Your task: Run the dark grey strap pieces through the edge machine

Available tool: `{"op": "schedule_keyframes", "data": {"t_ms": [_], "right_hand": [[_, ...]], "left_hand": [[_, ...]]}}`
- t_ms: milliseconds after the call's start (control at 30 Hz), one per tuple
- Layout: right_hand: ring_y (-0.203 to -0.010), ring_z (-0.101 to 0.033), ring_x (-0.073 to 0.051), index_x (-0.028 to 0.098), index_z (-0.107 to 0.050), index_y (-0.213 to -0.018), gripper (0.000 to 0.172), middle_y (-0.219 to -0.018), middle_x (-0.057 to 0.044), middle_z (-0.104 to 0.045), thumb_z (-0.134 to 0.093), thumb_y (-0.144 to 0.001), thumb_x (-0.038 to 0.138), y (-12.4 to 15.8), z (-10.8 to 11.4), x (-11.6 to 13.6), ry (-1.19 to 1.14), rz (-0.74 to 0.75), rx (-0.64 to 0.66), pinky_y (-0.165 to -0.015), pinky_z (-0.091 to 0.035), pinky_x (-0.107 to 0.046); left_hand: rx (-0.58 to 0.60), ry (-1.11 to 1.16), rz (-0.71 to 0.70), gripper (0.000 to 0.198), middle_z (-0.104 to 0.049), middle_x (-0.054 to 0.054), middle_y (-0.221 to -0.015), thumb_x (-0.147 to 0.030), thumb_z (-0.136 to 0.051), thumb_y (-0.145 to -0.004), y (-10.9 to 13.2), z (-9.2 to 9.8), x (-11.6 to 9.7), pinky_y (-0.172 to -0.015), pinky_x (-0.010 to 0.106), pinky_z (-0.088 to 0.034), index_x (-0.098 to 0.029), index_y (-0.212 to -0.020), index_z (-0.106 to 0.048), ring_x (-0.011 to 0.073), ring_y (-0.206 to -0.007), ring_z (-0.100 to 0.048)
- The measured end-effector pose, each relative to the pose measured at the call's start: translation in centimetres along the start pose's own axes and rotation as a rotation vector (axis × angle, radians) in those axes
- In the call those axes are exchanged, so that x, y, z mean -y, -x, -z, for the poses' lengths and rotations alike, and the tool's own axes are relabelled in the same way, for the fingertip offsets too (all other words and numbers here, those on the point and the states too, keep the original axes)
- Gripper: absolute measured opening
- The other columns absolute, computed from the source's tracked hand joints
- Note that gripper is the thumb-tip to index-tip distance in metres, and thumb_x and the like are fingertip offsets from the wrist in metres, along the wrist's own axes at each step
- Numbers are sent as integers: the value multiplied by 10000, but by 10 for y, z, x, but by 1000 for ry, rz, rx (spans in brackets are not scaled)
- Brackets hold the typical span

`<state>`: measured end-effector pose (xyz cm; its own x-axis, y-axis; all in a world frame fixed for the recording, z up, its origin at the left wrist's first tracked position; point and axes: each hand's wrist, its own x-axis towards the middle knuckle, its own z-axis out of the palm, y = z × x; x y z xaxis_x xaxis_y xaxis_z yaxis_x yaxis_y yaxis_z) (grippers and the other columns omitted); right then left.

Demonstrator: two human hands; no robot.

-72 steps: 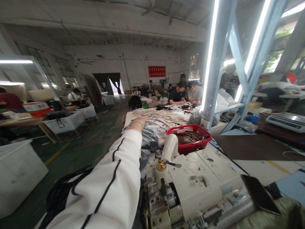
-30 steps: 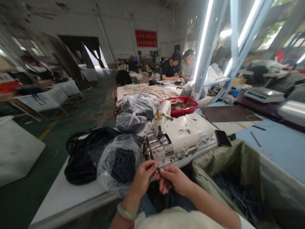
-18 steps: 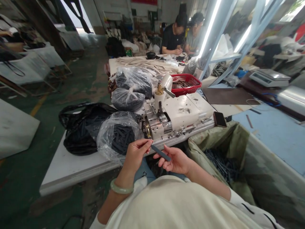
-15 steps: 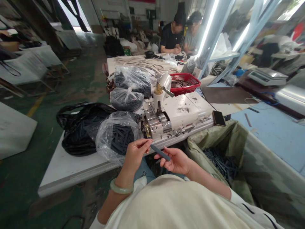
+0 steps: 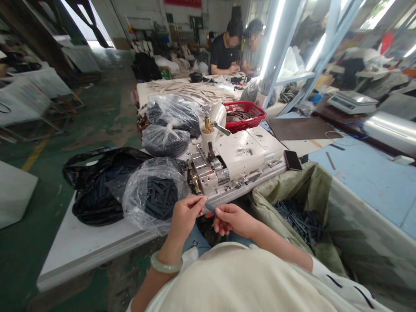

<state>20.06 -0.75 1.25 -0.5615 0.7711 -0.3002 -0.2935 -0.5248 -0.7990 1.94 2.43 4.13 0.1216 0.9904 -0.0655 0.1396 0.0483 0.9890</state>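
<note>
A worker's hands pinch a short dark strip [image 5: 210,208] (leather or rubber, the picture does not settle which) just above the edge of a white work desk [image 5: 81,260] in a busy factory workshop. The left hand [image 5: 186,218], a pale green bangle [image 5: 165,263] on its wrist, closes its grip on one end between thumb and fingers. The right hand [image 5: 233,219] closes on the other end with its fingertips, and the two hands nearly touch across the strip.

Just beyond the hands, a clear plastic bag of similar strips [image 5: 159,199] sits on the desk, with a black plastic bag [image 5: 97,186] beside it and two tied bags [image 5: 167,141] farther along. A cream-coloured machine [image 5: 238,151] with a brass fitting [image 5: 206,125] stands ahead of the hands, a phone [image 5: 292,160] resting at its right corner and a red plastic basket [image 5: 243,117] of dark pieces behind it. To the right, a bin lined with green sacking [image 5: 289,190] holds a loose heap of dark strips [image 5: 297,223].

At the far end of the desk, two co-workers [image 5: 222,52] sit bent over their work beyond a spread of pale strips [image 5: 188,90].
</note>
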Motion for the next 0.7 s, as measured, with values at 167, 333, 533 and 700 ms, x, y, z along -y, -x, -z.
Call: {"op": "schedule_keyframes", "data": {"t_ms": [167, 333, 533, 700], "right_hand": [[-349, -224, -44, 138, -569, -745, 430, -406, 97, -356, -527, -874, 547, -22, -4, 11, 190, 132, 4, -370, -136, -204], [-350, -206, -54, 155, -545, -754, 406, -398, 101, -340, -519, -877, 541, -27, -2, 27, 204, 140, 27, -379, -102, -223], [-331, -209, -52, 160, -545, -737, 453, -383, 100, -343, -549, -829, 603, -33, -5, 24, 197, 120, -7, -365, -104, -217], [-324, -214, -63, 182, -543, -704, 551, -375, 93, -328, -532, -749, 731, -45, 9, 18, 282, 137, -85, -361, -113, -231]], "left_hand": [[-82, 191, 88, 362, -645, 26, -574, -487, -682, -745, -6, -5, 5, -502, 223, -451, -131, -756, -751, 120, -516, -560], [-65, 431, 122, 375, -697, 59, -721, -486, -709, -725, -13, 2, 2, -593, 232, -510, -136, -853, -746, 146, -668, -624], [-9, 221, 11, 242, -625, 1, -602, -399, -731, -726, -18, 2, 1, -579, 217, -466, -164, -785, -720, 116, -576, -558], [-98, -37, -189, 310, -603, 21, -583, -456, -634, -782, -71, 32, -19, -510, 250, -441, -152, -741, -676, 151, -540, -546]]}}
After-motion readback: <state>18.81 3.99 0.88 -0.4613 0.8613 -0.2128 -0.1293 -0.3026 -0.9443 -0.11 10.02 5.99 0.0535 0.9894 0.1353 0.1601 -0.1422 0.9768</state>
